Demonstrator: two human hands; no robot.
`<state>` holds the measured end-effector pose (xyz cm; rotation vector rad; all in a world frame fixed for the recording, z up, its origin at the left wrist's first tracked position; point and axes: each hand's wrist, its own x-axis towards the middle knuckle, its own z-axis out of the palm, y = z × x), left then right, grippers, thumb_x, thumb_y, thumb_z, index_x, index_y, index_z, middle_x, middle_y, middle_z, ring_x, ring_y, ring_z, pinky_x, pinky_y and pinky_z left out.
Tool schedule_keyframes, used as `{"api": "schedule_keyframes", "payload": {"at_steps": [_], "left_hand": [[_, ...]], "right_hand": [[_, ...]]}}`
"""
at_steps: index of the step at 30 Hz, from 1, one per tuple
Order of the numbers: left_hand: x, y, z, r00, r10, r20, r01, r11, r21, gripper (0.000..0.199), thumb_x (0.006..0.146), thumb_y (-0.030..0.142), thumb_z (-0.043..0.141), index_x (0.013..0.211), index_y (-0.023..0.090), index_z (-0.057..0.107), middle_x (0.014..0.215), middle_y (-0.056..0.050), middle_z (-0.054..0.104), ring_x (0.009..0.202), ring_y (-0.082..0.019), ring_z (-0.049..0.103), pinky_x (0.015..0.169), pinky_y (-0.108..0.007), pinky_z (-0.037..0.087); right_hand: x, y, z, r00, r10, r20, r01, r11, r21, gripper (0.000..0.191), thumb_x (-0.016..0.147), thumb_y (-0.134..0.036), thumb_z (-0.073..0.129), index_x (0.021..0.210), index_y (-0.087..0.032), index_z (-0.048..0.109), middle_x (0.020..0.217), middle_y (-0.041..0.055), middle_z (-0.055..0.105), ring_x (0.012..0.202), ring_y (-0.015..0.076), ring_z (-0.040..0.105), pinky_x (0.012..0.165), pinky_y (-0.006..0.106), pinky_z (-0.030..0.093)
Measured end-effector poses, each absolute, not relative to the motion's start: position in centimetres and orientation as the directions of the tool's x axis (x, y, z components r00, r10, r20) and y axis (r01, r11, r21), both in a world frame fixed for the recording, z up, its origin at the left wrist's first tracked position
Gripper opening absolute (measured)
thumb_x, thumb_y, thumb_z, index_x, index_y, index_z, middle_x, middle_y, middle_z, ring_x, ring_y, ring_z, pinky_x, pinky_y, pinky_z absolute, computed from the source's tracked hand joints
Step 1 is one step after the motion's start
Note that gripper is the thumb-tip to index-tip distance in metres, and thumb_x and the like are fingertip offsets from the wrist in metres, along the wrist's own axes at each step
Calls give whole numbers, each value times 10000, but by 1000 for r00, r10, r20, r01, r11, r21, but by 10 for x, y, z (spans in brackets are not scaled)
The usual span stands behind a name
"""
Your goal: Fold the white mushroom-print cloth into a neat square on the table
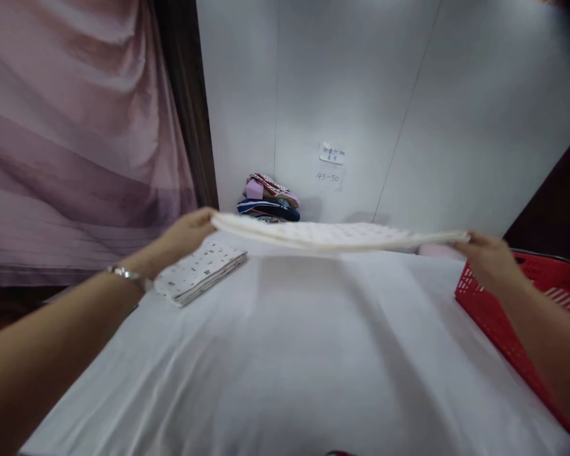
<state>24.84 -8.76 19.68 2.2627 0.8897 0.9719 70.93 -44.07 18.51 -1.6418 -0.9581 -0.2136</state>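
A white cloth (332, 235) is stretched in the air between my two hands, above the far part of the table. My left hand (194, 225) is closed on its left end, and my right hand (489, 253) grips its right end. The cloth is slightly blurred and seen nearly edge-on. Below my left hand, a folded white cloth with small dark prints (202, 271) lies on the white-covered table (285, 354).
A red perforated basket (503, 329) stands at the right, partly behind my right forearm. Folded coloured clothes (270, 201) are stacked at the back by the wall. Handwritten paper notes (331, 154) hang there. A pink curtain (76, 139) hangs at the left.
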Motion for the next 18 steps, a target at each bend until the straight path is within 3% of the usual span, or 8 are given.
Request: {"api": "schedule_keyframes", "payload": {"at_steps": [4,8,12,18], "left_hand": [[215,-123,72,622,753,213,490,-587,645,397,735,472,522,996,196,638,1178,-61,623,1128,-262,526,1018,-372,376],[183,-158,-2,694,713,100,491,-570,658,361,774,514,468,954,276,670,1249,-38,585,1232,-258,461,1025,-372,388],[149,-183,0,603,793,90,530,-482,698,413,768,551,460,1007,290,673,1306,-36,540,1309,-263,365,998,-385,423],[108,-201,20,556,830,39,560,-409,720,377,687,613,542,901,355,715,1300,3,546,1231,-313,460,959,-428,453]], "right_hand": [[664,-486,65,635,722,275,582,-213,-785,350,627,-468,690,907,-261,719,1000,38,705,974,308,623,910,458,466],[621,-528,-12,612,789,53,510,-342,-789,351,650,-551,617,822,-271,740,997,40,708,986,332,625,908,447,477],[602,-566,-15,603,798,-8,487,-377,-788,300,662,-521,630,853,-317,736,997,10,706,987,318,625,874,389,501],[598,-591,18,522,840,-150,436,-414,-799,152,596,-486,684,681,-363,714,680,4,685,709,292,650,642,355,546]]}}
